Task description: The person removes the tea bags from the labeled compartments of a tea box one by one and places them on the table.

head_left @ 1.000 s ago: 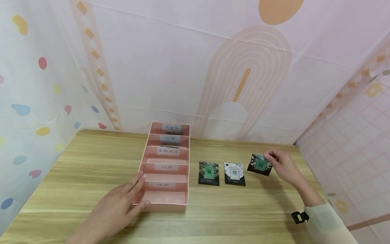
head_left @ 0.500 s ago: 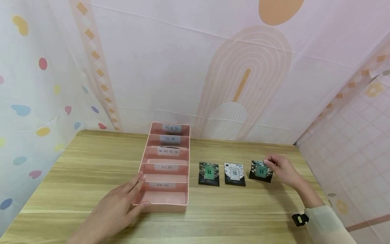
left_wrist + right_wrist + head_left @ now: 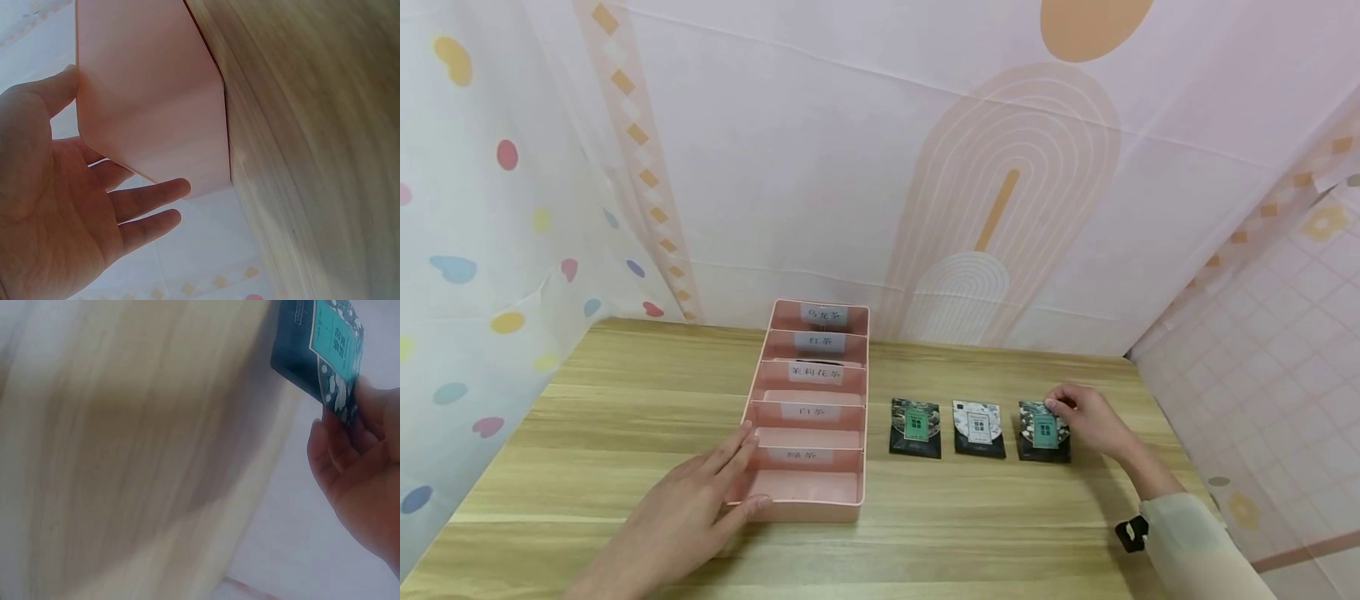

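Observation:
My right hand (image 3: 1093, 421) pinches the upper right corner of a dark tea sachet (image 3: 1043, 437) with a teal label. In the right wrist view, the sachet (image 3: 319, 350) is held between thumb and fingers, its edge close to the tabletop. A pink compartment box (image 3: 823, 510) stands left of the sachets. My left hand (image 3: 688, 500) rests at the box's near left corner, its fingers fairly straight along the left side and its thumb at the front rim. Against the box's outer wall (image 3: 156, 94), the fingers (image 3: 153, 195) spread loosely in the left wrist view.
Two more sachets lie flat in a row: a green-labelled sachet (image 3: 915, 446) and a white sachet (image 3: 979, 447). Paper labels with Chinese writing mark the box's several compartments; a dark edge shows in the second from the back. A patterned cloth (image 3: 775, 167) hangs behind the wooden table (image 3: 625, 400).
My right hand has lowered the teal-labelled sachet from a tilted pose in the air down to the table, in line with the other two. The left hand and box have stayed put.

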`<control>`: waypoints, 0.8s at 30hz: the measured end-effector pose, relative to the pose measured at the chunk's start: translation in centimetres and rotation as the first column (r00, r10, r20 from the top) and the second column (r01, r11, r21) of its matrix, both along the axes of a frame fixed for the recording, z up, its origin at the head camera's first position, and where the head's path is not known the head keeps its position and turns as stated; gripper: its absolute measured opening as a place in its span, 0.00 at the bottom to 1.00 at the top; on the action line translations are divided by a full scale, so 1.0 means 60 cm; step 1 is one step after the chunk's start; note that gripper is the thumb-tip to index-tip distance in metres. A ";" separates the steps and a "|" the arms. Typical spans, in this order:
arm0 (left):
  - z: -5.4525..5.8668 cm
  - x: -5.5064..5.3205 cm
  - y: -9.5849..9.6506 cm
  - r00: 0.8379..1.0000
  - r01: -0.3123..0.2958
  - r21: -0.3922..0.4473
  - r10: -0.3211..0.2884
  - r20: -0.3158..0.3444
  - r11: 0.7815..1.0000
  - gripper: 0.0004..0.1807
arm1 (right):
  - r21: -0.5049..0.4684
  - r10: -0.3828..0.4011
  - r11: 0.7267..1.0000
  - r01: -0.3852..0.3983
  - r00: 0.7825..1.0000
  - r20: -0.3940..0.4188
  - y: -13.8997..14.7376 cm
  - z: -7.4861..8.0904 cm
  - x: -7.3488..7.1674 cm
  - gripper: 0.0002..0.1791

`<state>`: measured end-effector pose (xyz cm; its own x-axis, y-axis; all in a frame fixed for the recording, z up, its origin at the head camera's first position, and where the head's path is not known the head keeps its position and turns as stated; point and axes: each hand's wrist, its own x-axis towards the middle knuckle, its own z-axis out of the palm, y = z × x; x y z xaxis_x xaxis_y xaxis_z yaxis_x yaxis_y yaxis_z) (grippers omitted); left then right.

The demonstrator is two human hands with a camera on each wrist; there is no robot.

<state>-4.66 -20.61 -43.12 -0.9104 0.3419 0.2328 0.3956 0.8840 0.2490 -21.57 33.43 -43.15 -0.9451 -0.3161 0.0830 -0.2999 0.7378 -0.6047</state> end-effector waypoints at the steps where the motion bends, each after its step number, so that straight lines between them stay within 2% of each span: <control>1: 0.000 0.000 0.000 1.000 0.001 0.000 -0.001 -0.001 1.000 0.41 | 0.003 -0.001 1.000 0.001 1.000 0.000 0.000 -0.002 -0.002 0.06; 11: 0.002 0.000 0.000 1.000 0.005 -0.001 -0.005 -0.013 1.000 0.40 | 0.034 -0.010 0.999 0.009 1.000 0.026 -0.002 -0.021 -0.019 0.06; 24: 0.002 0.001 0.000 1.000 0.001 -0.006 -0.001 -0.001 1.000 0.41 | 0.031 -0.015 0.999 0.014 0.998 0.058 -0.006 -0.039 -0.027 0.05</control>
<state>-4.62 -20.61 -43.03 -0.9099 0.3441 0.2316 0.3966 0.8853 0.2430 -23.17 33.09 -45.49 -0.9525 -0.3040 0.0184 -0.2541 0.7603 -0.5979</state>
